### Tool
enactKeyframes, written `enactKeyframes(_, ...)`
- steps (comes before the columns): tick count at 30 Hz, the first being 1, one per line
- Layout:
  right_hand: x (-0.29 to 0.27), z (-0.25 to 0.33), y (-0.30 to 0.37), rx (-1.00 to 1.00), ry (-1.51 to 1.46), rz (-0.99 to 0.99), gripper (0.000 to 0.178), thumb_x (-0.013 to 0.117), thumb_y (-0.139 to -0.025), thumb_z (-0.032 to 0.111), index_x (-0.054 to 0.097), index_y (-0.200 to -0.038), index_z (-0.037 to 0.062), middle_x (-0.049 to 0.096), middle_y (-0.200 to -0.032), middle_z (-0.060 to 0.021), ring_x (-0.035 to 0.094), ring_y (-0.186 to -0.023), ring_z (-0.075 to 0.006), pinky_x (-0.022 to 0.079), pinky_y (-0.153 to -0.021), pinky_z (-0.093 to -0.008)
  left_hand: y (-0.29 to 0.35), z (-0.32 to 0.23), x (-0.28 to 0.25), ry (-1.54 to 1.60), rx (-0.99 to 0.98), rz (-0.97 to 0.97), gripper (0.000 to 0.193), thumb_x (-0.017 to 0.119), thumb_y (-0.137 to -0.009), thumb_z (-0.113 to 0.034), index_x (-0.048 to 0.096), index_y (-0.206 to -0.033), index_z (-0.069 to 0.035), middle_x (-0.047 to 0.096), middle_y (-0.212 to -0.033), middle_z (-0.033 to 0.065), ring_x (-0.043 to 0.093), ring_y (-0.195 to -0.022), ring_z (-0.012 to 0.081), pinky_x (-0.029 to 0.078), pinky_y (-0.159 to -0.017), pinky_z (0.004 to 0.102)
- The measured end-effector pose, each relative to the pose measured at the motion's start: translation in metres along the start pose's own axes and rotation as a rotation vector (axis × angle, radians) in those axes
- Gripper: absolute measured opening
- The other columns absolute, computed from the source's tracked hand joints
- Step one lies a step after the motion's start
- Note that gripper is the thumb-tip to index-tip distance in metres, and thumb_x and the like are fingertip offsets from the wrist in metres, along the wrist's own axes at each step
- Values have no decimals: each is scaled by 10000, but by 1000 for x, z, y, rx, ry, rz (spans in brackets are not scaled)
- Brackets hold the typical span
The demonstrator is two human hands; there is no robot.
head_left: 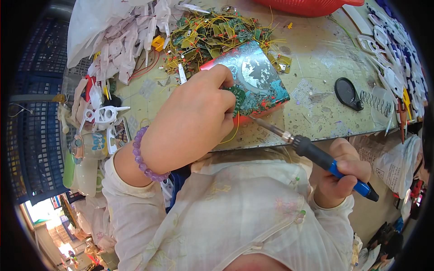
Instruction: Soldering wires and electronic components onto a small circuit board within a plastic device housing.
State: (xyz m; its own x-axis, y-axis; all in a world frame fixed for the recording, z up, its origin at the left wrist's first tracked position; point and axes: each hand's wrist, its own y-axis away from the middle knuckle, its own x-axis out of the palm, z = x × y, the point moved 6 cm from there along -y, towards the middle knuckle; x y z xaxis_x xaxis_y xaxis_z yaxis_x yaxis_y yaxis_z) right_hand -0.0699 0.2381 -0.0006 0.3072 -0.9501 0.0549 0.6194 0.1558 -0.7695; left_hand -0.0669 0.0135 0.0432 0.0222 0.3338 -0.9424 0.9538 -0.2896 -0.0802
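My left hand (194,110), with a purple bead bracelet (143,158) at the wrist, is closed on a small green circuit board (237,97) with a yellow wire. The board rests against a patterned blue and red box (255,74) on the table. In my right hand (346,174) is a soldering iron (314,153) with a black and blue handle. Its tip points left, close to the box's near edge and just right of the board. I cannot tell whether the tip touches anything.
Behind the box lies a tangled pile of circuit boards with yellow wires (212,36). White plastic parts (131,40) heap at the far left, white and blue pieces (393,67) along the right. A black oval lid (348,93), a coiled spring stand (376,103) and a red basket (307,5) also stand about.
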Motion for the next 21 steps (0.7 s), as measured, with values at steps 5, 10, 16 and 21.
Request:
enactKeyframes(5, -25, -2, 17, 35, 32, -96, 342, 446, -953, 405, 461, -946, 63, 437, -522, -21, 381, -437, -132, 313, -455, -292, -2, -2, 1, -27, 3, 14, 78, 642, -691, -47, 584, -697, 5, 544, -966, 124, 565, -830, 309, 463, -711, 370)
enactKeyframes(10, -70, -1, 36, 60, 246, -403, 351, 415, -963, 419, 480, -978, 74, 409, -543, -39, 369, -487, -139, 329, -526, -320, -5, -3, 2, -15, 37, 4, 75, 649, -681, -47, 591, -695, -1, 548, -975, 122, 568, -839, 311, 463, -717, 373)
enactKeyframes(16, -136, 66, 16, -220, 1772, -681, 265, 455, -930, 277, 519, -900, 22, 479, -729, -68, 424, -549, -160, 308, -463, -260, -5, -5, -3, 16, 18, -28, 50, 636, -646, -36, 623, -663, 9, 566, -928, 134, 577, -826, 311, 480, -729, 379)
enactKeyframes(21, -220, 83, -13, 6, 733, -980, 236, 553, -866, 196, 591, -758, -11, 350, -518, 16, 323, -438, -60, 222, -440, -214, -4, -2, -2, 14, -2, -15, 58, 641, -657, -31, 629, -669, 24, 570, -931, 128, 581, -851, 304, 479, -748, 380)
